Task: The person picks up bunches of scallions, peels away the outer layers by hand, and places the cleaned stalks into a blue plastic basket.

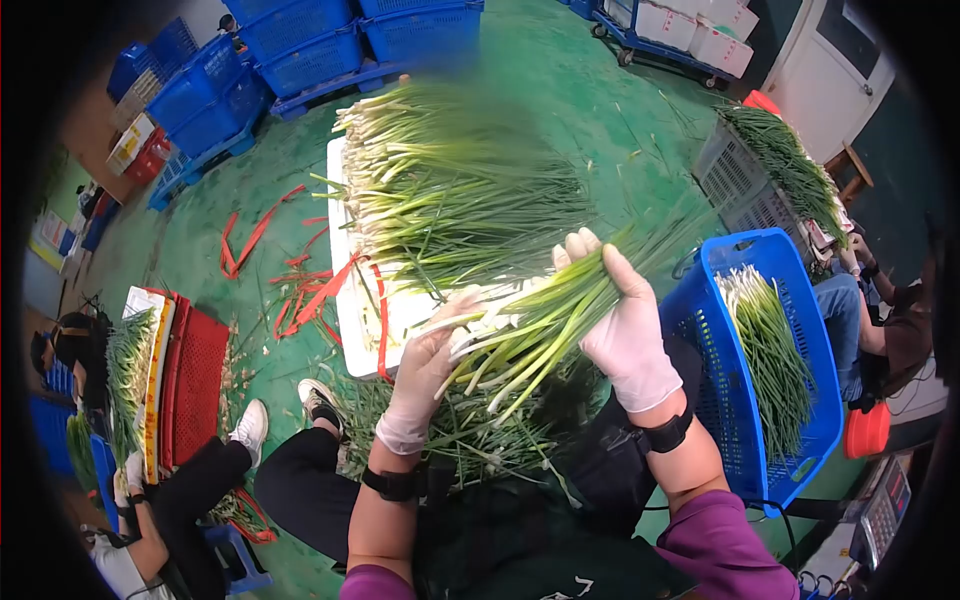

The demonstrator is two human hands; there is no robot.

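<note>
A gloved right hand point(630, 345) closes around a bunch of green onions point(545, 325) near a white board point(358, 325); the left hand point(422, 368) pinches pale ends between its fingers. Unevenly fanned stalks could slip and scatter should the right grip slacken.

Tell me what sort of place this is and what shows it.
Probably a vegetable-packing workroom: green onions heaped on a white surface, blue crates stacked at the back, and what looks like a digital scale at lower right.
</note>
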